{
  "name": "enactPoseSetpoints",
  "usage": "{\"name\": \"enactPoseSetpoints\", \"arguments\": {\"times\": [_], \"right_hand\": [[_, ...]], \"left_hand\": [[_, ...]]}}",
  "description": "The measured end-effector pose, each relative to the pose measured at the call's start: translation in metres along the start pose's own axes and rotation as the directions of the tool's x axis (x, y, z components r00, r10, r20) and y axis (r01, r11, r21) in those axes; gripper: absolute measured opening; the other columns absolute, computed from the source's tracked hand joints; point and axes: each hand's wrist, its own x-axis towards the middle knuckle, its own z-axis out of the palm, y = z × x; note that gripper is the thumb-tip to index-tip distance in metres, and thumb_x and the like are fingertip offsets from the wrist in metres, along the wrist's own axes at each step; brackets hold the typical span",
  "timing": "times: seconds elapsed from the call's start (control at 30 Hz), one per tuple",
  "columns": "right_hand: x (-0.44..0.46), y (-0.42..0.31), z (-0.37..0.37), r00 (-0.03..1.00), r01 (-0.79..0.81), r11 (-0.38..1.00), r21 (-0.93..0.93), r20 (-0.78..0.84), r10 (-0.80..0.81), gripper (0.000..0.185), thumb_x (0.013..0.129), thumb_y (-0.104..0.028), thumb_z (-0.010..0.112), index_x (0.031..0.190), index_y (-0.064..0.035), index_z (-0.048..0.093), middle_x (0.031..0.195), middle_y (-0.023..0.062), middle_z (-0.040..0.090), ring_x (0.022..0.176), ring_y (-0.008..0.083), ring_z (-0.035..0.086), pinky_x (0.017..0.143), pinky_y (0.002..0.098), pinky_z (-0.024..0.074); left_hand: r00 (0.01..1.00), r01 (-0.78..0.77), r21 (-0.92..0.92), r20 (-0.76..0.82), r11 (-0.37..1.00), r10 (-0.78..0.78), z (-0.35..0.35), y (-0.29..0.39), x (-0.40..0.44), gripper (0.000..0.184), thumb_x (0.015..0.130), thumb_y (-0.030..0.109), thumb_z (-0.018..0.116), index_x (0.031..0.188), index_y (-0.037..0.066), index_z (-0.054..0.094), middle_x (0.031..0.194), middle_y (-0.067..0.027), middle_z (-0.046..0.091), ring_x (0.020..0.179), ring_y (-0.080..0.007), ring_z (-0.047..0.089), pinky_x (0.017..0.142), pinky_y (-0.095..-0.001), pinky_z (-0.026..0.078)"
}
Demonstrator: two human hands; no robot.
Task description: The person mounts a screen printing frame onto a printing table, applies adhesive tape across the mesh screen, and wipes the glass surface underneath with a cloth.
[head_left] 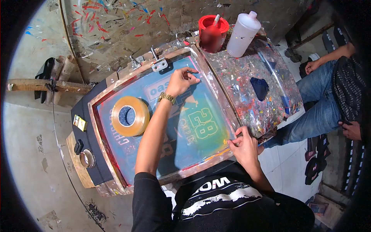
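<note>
A screen-printing frame (210,71) with a wooden rim lies before me, its blue-green mesh carrying lettering and a large "28". My left hand (183,82), with a gold watch at the wrist, is over the upper right of the mesh, fingers pinched near the inner edge. At the lower right corner, my right hand (244,149) pinches close to the rim. A faint pale line follows the inner edge between them; I cannot tell whether it is clear tape. What the fingertips hold is too small to make out. A large roll of clear tape (141,118) rests flat on the mesh's left side.
Metal hinge clamps (159,65) hold the frame's far side. On the paint-spattered table (247,96) are a red bucket (212,44), a white bottle (243,34) and a dark blue scrap (259,88). Another person's jeans (317,102) are at right. A yellow pack (80,122) sits left.
</note>
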Motion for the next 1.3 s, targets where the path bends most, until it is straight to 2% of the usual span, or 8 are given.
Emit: {"name": "enactPoseSetpoints", "arguments": {"times": [0.13, 0.23, 0.67, 0.87, 1.07, 1.17, 1.23, 1.3], "right_hand": [[0.003, -0.006, -0.002, 0.999, 0.02, 0.995, -0.102, 0.052, -0.015, 0.047, 0.078, -0.013, 0.082, 0.108, -0.0085, 0.046, 0.074, 0.0138, 0.073, 0.069, 0.0403, 0.069, 0.065, 0.0502, 0.0489], [0.006, -0.01, -0.003, 0.996, 0.017, 0.989, -0.148, 0.086, -0.004, 0.045, 0.081, -0.011, 0.079, 0.11, -0.008, 0.045, 0.075, 0.0151, 0.073, 0.072, 0.0426, 0.069, 0.068, 0.0545, 0.0482], [0.004, -0.013, 0.001, 0.994, 0.08, 0.967, -0.241, 0.098, -0.058, 0.046, 0.083, -0.013, 0.078, 0.112, -0.0071, 0.043, 0.074, 0.0148, 0.073, 0.071, 0.0419, 0.069, 0.067, 0.054, 0.0491], [0.004, -0.014, 0.005, 0.993, 0.05, 0.952, -0.302, 0.118, -0.015, 0.046, 0.085, -0.016, 0.076, 0.114, -0.0078, 0.042, 0.074, 0.0151, 0.073, 0.071, 0.0421, 0.069, 0.068, 0.055, 0.0487], [0.006, -0.015, 0.005, 0.987, 0.065, 0.921, -0.383, 0.163, -0.001, 0.044, 0.086, -0.015, 0.075, 0.115, -0.0076, 0.041, 0.07, 0.021, 0.069, 0.07, 0.0447, 0.069, 0.068, 0.0555, 0.0501], [0.008, -0.02, 0.002, 0.974, 0.189, 0.892, -0.41, 0.192, -0.118, 0.045, 0.084, -0.013, 0.073, 0.115, -0.0036, 0.042, 0.068, 0.0221, 0.068, 0.066, 0.0446, 0.069, 0.062, 0.0543, 0.0518], [0.011, -0.023, 0.003, 0.944, 0.322, 0.747, -0.582, 0.261, -0.204, 0.045, 0.081, -0.01, 0.072, 0.115, 0.0011, 0.044, 0.067, 0.02, 0.069, 0.063, 0.0399, 0.071, 0.055, 0.0499, 0.053], [0.016, -0.03, 0.0, 0.919, 0.391, 0.675, -0.626, 0.308, -0.248, 0.045, 0.08, -0.009, 0.071, 0.115, 0.0018, 0.045, 0.066, 0.0175, 0.069, 0.062, 0.0361, 0.072, 0.053, 0.0463, 0.0532]], "left_hand": [[0.999, 0.02, 0.041, 0.032, 0.999, -0.021, -0.003, 0.002, 0.002, 0.035, 0.082, 0.004, 0.083, 0.112, -0.002, 0.067, 0.085, -0.0028, 0.073, 0.076, -0.0069, 0.065, 0.072, -0.0234, 0.054], [0.999, 0.009, 0.017, 0.04, 1.0, -0.009, -0.004, -0.002, 0.005, 0.035, 0.082, 0.004, 0.083, 0.112, -0.002, 0.067, 0.085, -0.0029, 0.073, 0.077, -0.007, 0.066, 0.072, -0.0236, 0.054], [1.0, -0.007, 0.092, -0.004, 0.996, 0.007, -0.001, -0.007, 0.005, 0.034, 0.081, 0.006, 0.084, 0.109, -0.002, 0.067, 0.082, -0.0025, 0.072, 0.075, -0.0067, 0.064, 0.07, -0.024, 0.052], [0.997, -0.043, 0.137, -0.052, 0.99, 0.05, 0.002, -0.012, 0.006, 0.038, 0.076, 0.014, 0.088, 0.107, 0.0, 0.07, 0.079, -0.0044, 0.074, 0.07, -0.0096, 0.066, 0.066, -0.0289, 0.053], [0.994, -0.051, 0.214, -0.084, 0.976, 0.071, 0.009, 0.004, -0.002, 0.036, 0.076, 0.011, 0.086, 0.107, 0.001, 0.071, 0.076, -0.0069, 0.074, 0.067, -0.0129, 0.068, 0.067, -0.0308, 0.054], [0.992, -0.04, 0.307, -0.104, 0.951, 0.075, 0.014, 0.017, -0.01, 0.034, 0.075, 0.009, 0.084, 0.105, 0.001, 0.07, 0.081, -0.011, 0.073, 0.074, -0.0217, 0.071, 0.071, -0.0363, 0.055], [0.951, -0.15, 0.553, -0.147, 0.82, 0.273, 0.018, 0.017, -0.013, 0.04, 0.075, 0.013, 0.084, 0.111, 0.005, 0.068, 0.097, -0.0144, 0.07, 0.083, -0.0312, 0.069, 0.075, -0.0397, 0.055], [0.946, -0.107, 0.573, -0.192, 0.813, 0.26, 0.022, 0.022, -0.016, 0.042, 0.074, 0.015, 0.083, 0.112, 0.005, 0.067, 0.102, -0.0162, 0.068, 0.088, -0.0362, 0.067, 0.077, -0.0435, 0.055]]}}
